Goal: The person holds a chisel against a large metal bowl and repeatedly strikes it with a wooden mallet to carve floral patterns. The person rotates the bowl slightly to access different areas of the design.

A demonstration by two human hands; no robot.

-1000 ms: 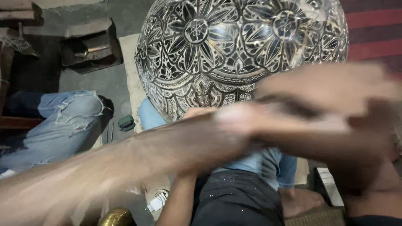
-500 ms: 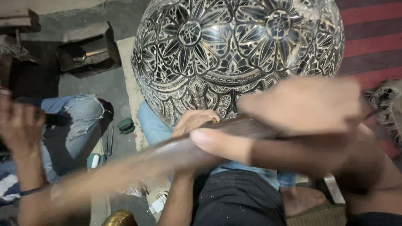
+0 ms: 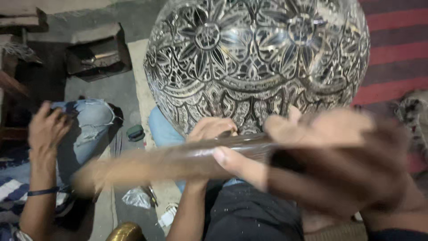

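Engraving step is going on: right hand (image 3: 339, 151) is gripping a blurred wooden stick (image 3: 178, 160) w/ closed fingers; left hand (image 3: 214, 131) is resting against the ornate metal dome (image 3: 258, 62) in the lap, grip unclear. Next strike probably needs careful aim.

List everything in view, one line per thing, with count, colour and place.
Engraved metal bowl: one, silver with flower patterns, top centre, domed side up.
Wooden stick: one, brown, blurred, lying across the middle.
Dark box: one, black-brown, upper left on the floor.
Striped rug: one, red and dark, upper right.
Small green thing: one, on the floor left of the bowl; kind unclear.
Brass piece: one, golden, bottom edge, left of centre.
Other person's hand: one, far left, on a knee in blue jeans, dark band on the forearm.
Left hand: one, fingers against the bowl's lower edge.
Right hand: one, blurred, grip closed on the stick.
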